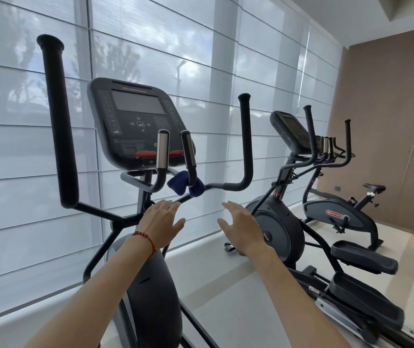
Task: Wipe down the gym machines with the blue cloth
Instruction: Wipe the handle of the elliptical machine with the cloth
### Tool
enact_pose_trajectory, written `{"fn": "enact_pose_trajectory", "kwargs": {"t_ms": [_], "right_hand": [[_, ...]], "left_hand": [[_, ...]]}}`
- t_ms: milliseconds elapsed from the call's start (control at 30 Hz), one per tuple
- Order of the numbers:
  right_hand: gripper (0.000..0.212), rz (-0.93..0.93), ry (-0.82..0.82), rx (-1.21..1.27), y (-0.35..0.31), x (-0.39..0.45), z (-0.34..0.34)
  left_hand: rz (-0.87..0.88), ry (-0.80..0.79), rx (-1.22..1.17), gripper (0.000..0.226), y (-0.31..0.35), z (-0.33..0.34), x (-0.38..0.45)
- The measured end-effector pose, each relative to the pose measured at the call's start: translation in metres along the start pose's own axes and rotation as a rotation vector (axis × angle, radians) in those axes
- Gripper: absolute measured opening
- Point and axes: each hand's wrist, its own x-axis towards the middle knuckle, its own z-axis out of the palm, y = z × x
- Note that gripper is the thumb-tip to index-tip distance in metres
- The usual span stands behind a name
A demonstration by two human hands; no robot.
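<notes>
Our left hand (162,219) and right hand (242,226) are both empty, fingers spread and nearly straight, reaching forward side by side with a gap between them; the left fingertips (173,205) lie over the sloping handlebar bar of the nearest elliptical (150,292), though we cannot tell whether they touch it or merely pass in front. Just above and between the hands, the blue cloth (185,184) is draped over the bar at the base of the right-hand short grip (189,153), bunched into two lobes either side of it. We judge it light, soft and limp (nothing to crush, little to slip), so it should lift off with a loose pinch on either hanging lobe, and gathering it in the palm would give a fuller pad for wiping. Beyond stand the console (138,121), a second elliptical (281,222) and an exercise bike (339,214) along the shaded window.
</notes>
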Motion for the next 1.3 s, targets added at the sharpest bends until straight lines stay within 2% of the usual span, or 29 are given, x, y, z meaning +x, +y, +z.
{"fn": "enact_pose_trajectory", "kwargs": {"t_ms": [600, 1000, 1300], "right_hand": [[0.053, 0.004, 0.037, 0.006, 0.007, 0.090, 0.067], [0.059, 0.079, 0.077, -0.013, 0.010, 0.152, 0.123], [0.061, 0.089, 0.089, -0.028, 0.026, 0.190, 0.152]], "left_hand": [[0.073, 0.117, -0.033, 0.052, -0.057, 0.069, 0.082], [0.128, 0.096, -0.054, 0.060, -0.099, 0.128, 0.144], [0.152, 0.161, -0.059, 0.063, -0.114, 0.160, 0.174]]}}
